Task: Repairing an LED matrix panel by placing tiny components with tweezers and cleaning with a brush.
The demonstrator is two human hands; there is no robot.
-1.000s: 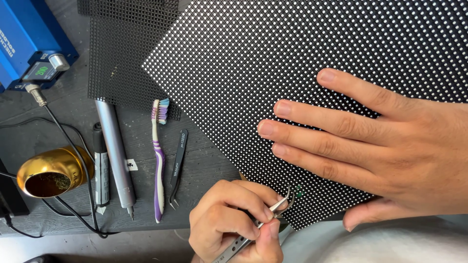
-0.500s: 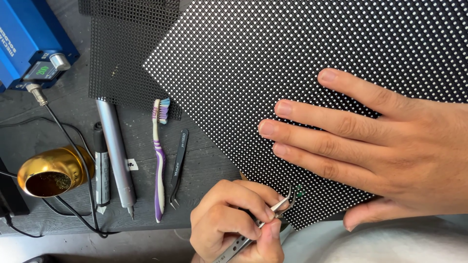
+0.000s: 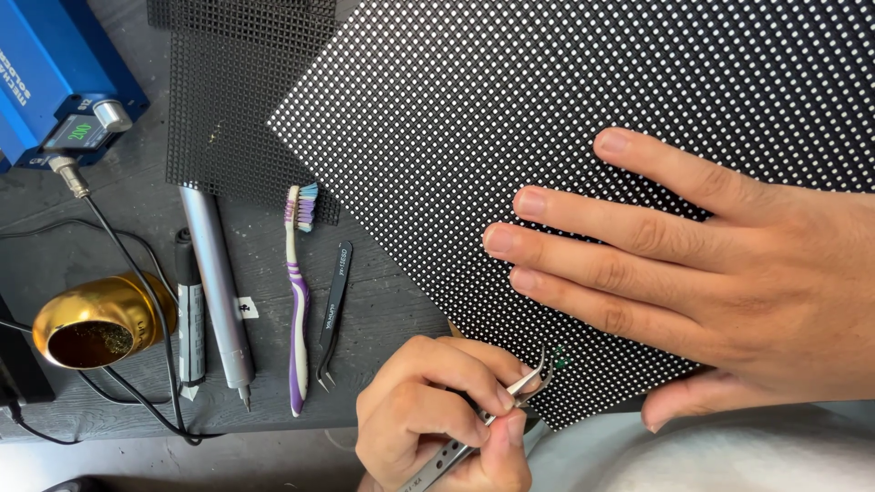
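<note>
Left hand (image 3: 437, 415) pinches silver tweezers (image 3: 497, 415), tips at the near edge of the dotted black panel (image 3: 547, 118); right hand (image 3: 720, 273) lies flat on the panel w/ fingers spread. Toothbrush (image 3: 297, 301), black tweezers (image 3: 332, 314) & grey pen tool (image 3: 217, 282) sit on the desk (image 3: 128, 200), left of the panel.

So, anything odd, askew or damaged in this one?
Nothing damaged or spilled. The one unusual item is a purple-and-white toothbrush lying among the bench tools, between a grey pen-shaped tool and black tweezers. The dotted panel sits diagonally, its corner overlapping a black mesh sheet.
</note>
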